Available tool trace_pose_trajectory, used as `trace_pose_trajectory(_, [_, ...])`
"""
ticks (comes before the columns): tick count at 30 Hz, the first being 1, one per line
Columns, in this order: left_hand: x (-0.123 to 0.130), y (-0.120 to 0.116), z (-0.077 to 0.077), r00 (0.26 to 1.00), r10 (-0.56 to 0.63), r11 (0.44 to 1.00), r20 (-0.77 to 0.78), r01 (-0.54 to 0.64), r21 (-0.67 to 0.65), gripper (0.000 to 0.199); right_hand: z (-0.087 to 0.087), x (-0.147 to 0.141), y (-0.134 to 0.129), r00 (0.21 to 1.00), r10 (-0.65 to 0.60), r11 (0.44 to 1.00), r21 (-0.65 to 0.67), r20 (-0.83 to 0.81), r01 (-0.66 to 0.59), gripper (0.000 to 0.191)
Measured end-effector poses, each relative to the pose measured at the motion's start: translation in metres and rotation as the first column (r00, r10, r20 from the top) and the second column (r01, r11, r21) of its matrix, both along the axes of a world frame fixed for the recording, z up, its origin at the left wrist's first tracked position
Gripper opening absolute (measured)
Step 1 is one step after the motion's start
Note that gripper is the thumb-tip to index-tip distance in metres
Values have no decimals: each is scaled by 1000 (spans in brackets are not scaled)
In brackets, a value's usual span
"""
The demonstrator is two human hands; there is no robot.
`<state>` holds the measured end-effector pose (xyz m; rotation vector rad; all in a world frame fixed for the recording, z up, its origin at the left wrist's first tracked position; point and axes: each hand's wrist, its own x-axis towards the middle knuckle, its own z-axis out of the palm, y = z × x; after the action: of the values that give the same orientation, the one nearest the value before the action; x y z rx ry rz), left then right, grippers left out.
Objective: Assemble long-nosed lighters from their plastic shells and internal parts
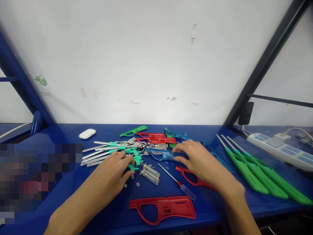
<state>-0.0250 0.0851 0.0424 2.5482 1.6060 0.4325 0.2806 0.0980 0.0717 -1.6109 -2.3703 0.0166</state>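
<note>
My left hand [116, 168] reaches over loose teal triggers [138, 160], its thumb and index finger apart beside one of them. Under and behind it lie silver metal lighter tubes [97, 153] with teal collars and thin white wires. My right hand [195, 158] has its thumb and fingers around the rear end of a blue lighter shell half [158, 154], which rests on the table with its inside up. Clear fuel tanks [150, 174] lie between the hands. A screwdriver [182, 186] with a red and clear handle lies below my right hand.
A red shell half [168, 209] lies at the front edge, another [188, 176] under my right forearm. Three green lighters [259, 173] stand at the right near a power strip [281, 147]. More shells [156, 140] lie behind. A white earbud case [87, 133] sits back left.
</note>
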Motion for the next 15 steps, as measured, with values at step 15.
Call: trace_pose_trajectory(15, [-5, 8, 3, 997, -52, 996, 53, 48, 71, 29, -9, -1, 1, 994, 88, 994, 75, -63, -83, 21])
